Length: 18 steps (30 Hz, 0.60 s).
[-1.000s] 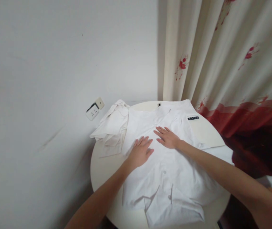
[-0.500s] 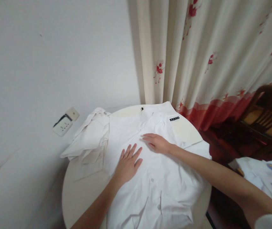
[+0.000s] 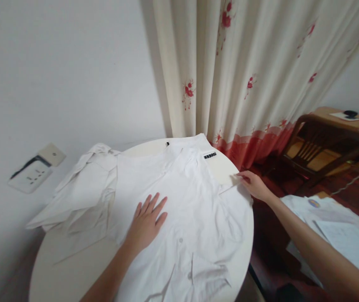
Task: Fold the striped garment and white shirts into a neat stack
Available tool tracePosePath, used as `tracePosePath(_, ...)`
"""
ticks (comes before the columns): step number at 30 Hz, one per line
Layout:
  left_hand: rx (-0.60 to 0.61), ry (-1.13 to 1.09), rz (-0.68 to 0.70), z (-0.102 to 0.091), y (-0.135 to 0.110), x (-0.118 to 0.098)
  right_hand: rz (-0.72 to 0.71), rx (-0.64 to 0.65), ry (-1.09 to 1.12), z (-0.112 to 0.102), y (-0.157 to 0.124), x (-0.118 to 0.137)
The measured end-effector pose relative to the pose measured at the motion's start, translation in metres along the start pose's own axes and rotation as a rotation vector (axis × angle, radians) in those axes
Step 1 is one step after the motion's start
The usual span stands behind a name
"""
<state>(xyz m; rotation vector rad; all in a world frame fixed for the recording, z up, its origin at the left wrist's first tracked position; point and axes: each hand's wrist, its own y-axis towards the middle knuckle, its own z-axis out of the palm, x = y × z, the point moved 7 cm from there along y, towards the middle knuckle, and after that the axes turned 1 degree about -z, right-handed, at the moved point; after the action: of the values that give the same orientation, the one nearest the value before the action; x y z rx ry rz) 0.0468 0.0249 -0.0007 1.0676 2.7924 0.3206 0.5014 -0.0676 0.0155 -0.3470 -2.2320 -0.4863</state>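
- Shirt (image 3: 195, 201) lies spread across the round table (image 3: 60, 260), collar towards the curtain (image 3: 239, 71), its hem at the near rim.
- Its middle looks smoothed flat. I'd judge it laid out but not yet folded: the sleeve (image 3: 79, 197) by the wall is bunched in a heap, and the hem is rumpled.
- Left hand (image 3: 146, 220) rests open on the shirt's middle, palm down and fingers spread.
- Right hand (image 3: 255, 185) is at the shirt's far right edge, by the table rim. Its fingertips touch the cloth, but I can't tell whether they pinch it.
- The cloth is thin, soft white cotton that creases easily, with small pale buttons (image 3: 181, 240) and a black label (image 3: 210, 155) near the collar.
- The table top is smooth, hard and cream.
- The curtain hangs in pleats, cream with red flowers.
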Motion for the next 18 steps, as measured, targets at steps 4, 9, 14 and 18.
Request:
tracePosePath(4, -0.005, 0.012, 0.010, 0.000, 0.001, 0.000, 0.287, -0.093, 0.039, -0.006, -0.008, -0.056)
tracePosePath(9, -0.025, 0.044, 0.021, 0.001, 0.002, 0.001, 0.565, -0.047, 0.088, 0.004, -0.040, -0.102)
tracePosePath(14, -0.034, 0.049, 0.019, 0.004, 0.003, 0.003, 0.575, 0.066, 0.238, 0.015, -0.050, -0.106)
tracePosePath(18, -0.032, 0.060, 0.006, 0.006, 0.003, 0.005, 0.425, 0.126, 0.271, 0.016, -0.027, -0.094)
